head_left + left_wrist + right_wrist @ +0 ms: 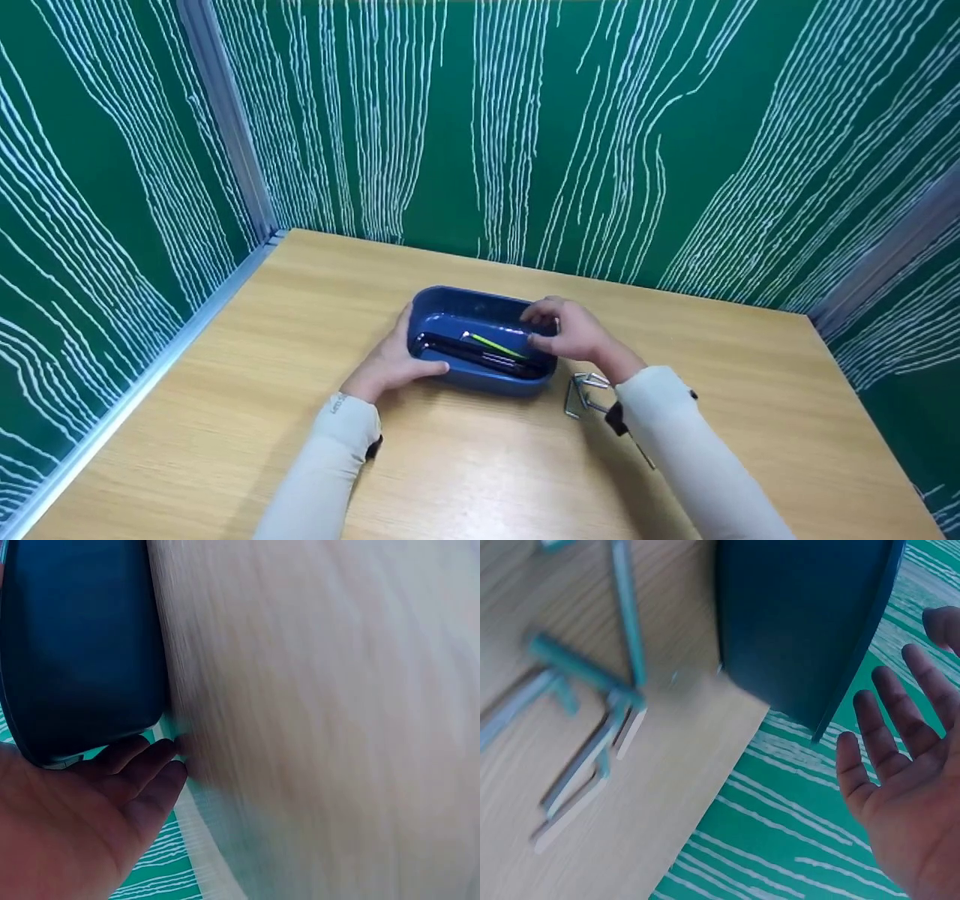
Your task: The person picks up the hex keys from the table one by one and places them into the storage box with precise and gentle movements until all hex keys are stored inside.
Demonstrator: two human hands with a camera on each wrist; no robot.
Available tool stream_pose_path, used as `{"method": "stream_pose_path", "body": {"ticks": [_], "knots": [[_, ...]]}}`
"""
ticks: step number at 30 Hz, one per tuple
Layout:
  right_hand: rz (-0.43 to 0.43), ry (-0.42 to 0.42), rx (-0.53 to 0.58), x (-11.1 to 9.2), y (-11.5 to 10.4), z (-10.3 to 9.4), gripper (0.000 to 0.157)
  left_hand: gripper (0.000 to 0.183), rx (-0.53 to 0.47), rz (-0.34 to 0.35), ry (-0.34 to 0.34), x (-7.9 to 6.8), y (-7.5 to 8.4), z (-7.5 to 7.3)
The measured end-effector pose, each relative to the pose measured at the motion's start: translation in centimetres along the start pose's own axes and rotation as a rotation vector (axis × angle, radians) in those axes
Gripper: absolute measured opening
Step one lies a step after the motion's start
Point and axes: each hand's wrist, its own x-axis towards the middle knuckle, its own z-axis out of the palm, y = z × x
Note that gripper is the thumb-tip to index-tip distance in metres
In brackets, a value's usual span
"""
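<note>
A dark blue oblong box [480, 384] stands on the wooden table. Long black rods [480, 354] and a thin yellow-green stick [495, 345] lie inside it. My left hand [390, 360] rests against the box's left end, thumb along the front rim. In the left wrist view its fingers [146, 787] lie fairly straight at the end wall. Over the right end is my right hand [574, 330], fingers loosely bent and spread. The right wrist view shows these fingers [889, 735] apart, with nothing between them.
Several L-shaped metal keys [581, 394] lie on the table [480, 465] right of the box, beside and partly under my right forearm. Green panels [570, 150] with white wavy lines enclose the table at the back and sides.
</note>
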Motion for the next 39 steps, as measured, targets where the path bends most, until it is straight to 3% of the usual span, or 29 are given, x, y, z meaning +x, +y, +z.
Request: {"method": "stream_pose_path", "body": {"ticks": [14, 20, 26, 31, 39], "knots": [[0.025, 0.052, -0.034, -1.9, 2.3, -1.0, 0.021, 0.116, -0.05, 0.009, -0.004, -0.2, 0.2, 0.1], [0.1, 0.048, -0.087, -2.7, 3.3, -1.4, 0.024, 0.117, -0.045, 0.005, -0.006, -0.2, 0.2, 0.1], [0.219, 0.014, -0.174, -3.7, 4.3, -1.6, 0.022, 0.116, -0.05, -0.011, -0.009, -0.2, 0.4, 0.2], [0.292, -0.037, -0.173, -4.6, 4.9, -1.8, 0.022, 0.116, -0.054, 0.004, -0.01, -0.2, 0.4, 0.2], [0.326, -0.105, -0.17, -5.7, 6.2, -1.8, 0.019, 0.115, -0.05, 0.003, 0.002, -0.3, 0.3, 0.2]]}}
